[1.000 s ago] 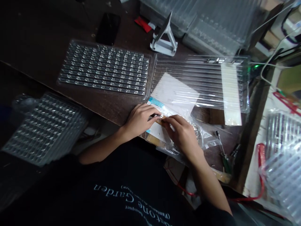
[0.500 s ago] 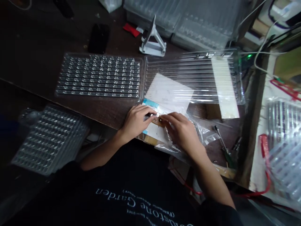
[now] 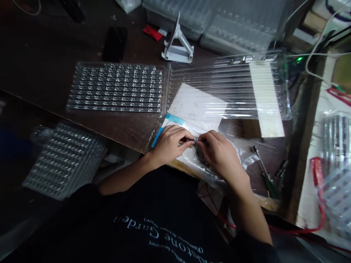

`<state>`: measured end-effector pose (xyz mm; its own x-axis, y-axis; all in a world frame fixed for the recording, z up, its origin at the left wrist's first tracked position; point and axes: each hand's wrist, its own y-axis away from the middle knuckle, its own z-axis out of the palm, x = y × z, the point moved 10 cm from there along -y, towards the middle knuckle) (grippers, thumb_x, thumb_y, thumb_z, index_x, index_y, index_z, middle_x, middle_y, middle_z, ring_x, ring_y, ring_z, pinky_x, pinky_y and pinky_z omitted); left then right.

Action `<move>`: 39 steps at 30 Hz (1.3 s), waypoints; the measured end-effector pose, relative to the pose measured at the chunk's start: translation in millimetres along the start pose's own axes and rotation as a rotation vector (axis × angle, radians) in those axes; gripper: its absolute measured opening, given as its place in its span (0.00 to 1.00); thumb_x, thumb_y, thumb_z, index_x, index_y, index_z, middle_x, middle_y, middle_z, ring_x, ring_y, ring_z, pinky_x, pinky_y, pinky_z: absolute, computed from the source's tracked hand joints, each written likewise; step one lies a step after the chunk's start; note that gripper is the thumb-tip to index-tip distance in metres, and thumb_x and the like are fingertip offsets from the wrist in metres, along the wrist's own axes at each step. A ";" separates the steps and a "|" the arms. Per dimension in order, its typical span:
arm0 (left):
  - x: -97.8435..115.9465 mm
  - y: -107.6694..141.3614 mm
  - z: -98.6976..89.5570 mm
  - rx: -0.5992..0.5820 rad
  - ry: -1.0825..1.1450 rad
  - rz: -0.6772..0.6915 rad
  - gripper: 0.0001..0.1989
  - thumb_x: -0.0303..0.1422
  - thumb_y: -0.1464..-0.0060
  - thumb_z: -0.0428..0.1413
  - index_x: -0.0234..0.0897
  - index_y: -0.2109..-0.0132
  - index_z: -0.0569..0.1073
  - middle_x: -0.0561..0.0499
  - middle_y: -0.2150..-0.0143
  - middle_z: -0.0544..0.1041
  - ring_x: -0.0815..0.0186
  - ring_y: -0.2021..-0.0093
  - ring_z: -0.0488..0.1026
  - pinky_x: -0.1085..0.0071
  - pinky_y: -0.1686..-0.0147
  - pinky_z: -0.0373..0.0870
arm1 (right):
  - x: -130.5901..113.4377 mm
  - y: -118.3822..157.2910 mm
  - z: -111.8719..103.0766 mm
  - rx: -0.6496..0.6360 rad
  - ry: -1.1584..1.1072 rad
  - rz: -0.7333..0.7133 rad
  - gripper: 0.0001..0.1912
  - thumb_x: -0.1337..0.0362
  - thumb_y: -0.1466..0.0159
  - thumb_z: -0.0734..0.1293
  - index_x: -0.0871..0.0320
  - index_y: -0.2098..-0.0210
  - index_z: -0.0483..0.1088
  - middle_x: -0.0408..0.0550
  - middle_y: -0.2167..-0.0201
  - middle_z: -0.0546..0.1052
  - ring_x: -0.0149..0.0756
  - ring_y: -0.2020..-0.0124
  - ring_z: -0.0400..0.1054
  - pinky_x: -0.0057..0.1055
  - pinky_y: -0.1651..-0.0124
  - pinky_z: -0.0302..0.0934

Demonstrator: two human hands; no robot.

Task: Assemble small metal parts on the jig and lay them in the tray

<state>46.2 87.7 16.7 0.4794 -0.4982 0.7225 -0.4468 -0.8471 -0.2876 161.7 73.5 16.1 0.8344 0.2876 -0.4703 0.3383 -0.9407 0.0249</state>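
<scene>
A small metal part point(image 3: 195, 140) is pinched by the left hand's point(image 3: 170, 143) fingers above the surface point(image 3: 131, 135); its end is met by the right hand's point(image 3: 220, 149). Close two-handed handling seems in hand, and steady alignment is called for. Whether the right fingers are pinching cannot be told; the clear bag point(image 3: 248, 160) is partly hidden.

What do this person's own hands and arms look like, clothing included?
The left hand and right hand are bare, without gloves, and no watch or bracelet shows at the wrists. The forearms are uncovered below the short sleeves of a black top with pale printed lettering.
</scene>
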 end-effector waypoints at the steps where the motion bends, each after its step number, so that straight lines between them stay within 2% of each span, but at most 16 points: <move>1: -1.7 0.4 -1.1 0.011 -0.005 -0.015 0.05 0.32 0.42 0.62 0.38 0.64 0.74 0.52 0.63 0.81 0.63 0.59 0.76 0.64 0.55 0.67 | 2.3 0.8 -4.2 0.030 -0.067 0.005 0.10 0.61 0.29 0.59 0.59 0.61 0.69 0.53 0.65 0.75 0.41 0.66 0.69 0.35 0.63 0.60; 4: -4.6 1.5 -1.7 0.021 -0.012 -0.039 0.06 0.33 0.42 0.62 0.38 0.65 0.73 0.52 0.63 0.81 0.63 0.60 0.75 0.64 0.56 0.67 | 11.4 3.3 -13.9 0.106 -0.222 0.046 0.07 0.63 0.30 0.60 0.57 0.60 0.68 0.49 0.67 0.76 0.38 0.68 0.70 0.33 0.64 0.61; 9: -2.8 1.2 2.6 -0.020 -0.056 -0.024 0.05 0.32 0.40 0.61 0.38 0.64 0.74 0.52 0.63 0.81 0.63 0.59 0.75 0.64 0.55 0.65 | 14.6 6.0 -24.7 0.202 -0.240 0.048 0.07 0.67 0.31 0.61 0.57 0.59 0.72 0.49 0.64 0.79 0.38 0.63 0.73 0.34 0.59 0.64; 18: 3.2 0.8 2.4 -0.032 -0.055 -0.004 0.04 0.31 0.39 0.59 0.37 0.64 0.74 0.52 0.64 0.81 0.63 0.59 0.75 0.64 0.56 0.67 | 15.7 2.9 -19.7 0.175 -0.199 0.076 0.10 0.70 0.35 0.63 0.57 0.61 0.77 0.50 0.63 0.82 0.39 0.63 0.76 0.34 0.58 0.67; 21: 10.9 3.1 -14.3 0.073 0.017 0.049 0.05 0.31 0.37 0.57 0.37 0.64 0.73 0.50 0.62 0.81 0.63 0.58 0.76 0.64 0.55 0.69 | 11.3 -1.3 -12.7 0.165 -0.186 0.076 0.11 0.69 0.34 0.62 0.57 0.60 0.77 0.50 0.62 0.82 0.40 0.63 0.76 0.35 0.58 0.67; 25: 8.8 9.6 -40.2 0.197 -0.006 0.028 0.03 0.31 0.40 0.60 0.39 0.60 0.74 0.51 0.62 0.81 0.64 0.58 0.77 0.65 0.55 0.71 | -9.6 -8.3 6.9 0.052 -0.281 -0.043 0.13 0.69 0.33 0.60 0.56 0.58 0.77 0.51 0.61 0.80 0.39 0.61 0.75 0.34 0.58 0.68; 28: 1.8 16.7 -52.9 0.228 -0.075 -0.016 0.08 0.32 0.41 0.62 0.39 0.55 0.74 0.50 0.60 0.82 0.63 0.57 0.77 0.65 0.53 0.72 | -23.1 -8.4 17.0 -0.021 -0.260 -0.106 0.14 0.68 0.31 0.59 0.56 0.54 0.76 0.52 0.58 0.79 0.40 0.59 0.74 0.34 0.57 0.68; 32: -12.9 17.7 -69.2 0.200 -0.136 -0.044 0.12 0.32 0.43 0.63 0.40 0.52 0.73 0.51 0.60 0.82 0.63 0.57 0.77 0.64 0.52 0.71 | -33.3 -4.2 20.0 -0.034 -0.025 -0.171 0.18 0.73 0.32 0.57 0.56 0.51 0.75 0.54 0.56 0.78 0.44 0.57 0.72 0.37 0.57 0.67; 35: -32.8 -0.1 -96.5 0.192 -0.216 -0.043 0.09 0.29 0.43 0.63 0.40 0.54 0.74 0.51 0.60 0.81 0.63 0.58 0.77 0.65 0.54 0.71 | -38.7 -2.9 22.1 -0.017 0.054 -0.236 0.22 0.78 0.35 0.56 0.57 0.51 0.75 0.54 0.57 0.78 0.43 0.59 0.73 0.36 0.60 0.68; 39: -71.2 -52.1 -141.3 0.211 -0.319 -0.033 0.03 0.28 0.41 0.60 0.39 0.59 0.77 0.51 0.59 0.82 0.64 0.57 0.77 0.65 0.53 0.70 | -45.1 -5.7 24.3 -0.003 0.026 -0.294 0.23 0.78 0.34 0.56 0.55 0.50 0.75 0.53 0.55 0.79 0.44 0.57 0.74 0.38 0.58 0.71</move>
<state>-71.5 193.4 69.1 0.7167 -0.4744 0.5111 -0.2778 -0.8665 -0.4147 111.6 61.6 15.7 0.7111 0.5523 -0.4351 0.5684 -0.8158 -0.1067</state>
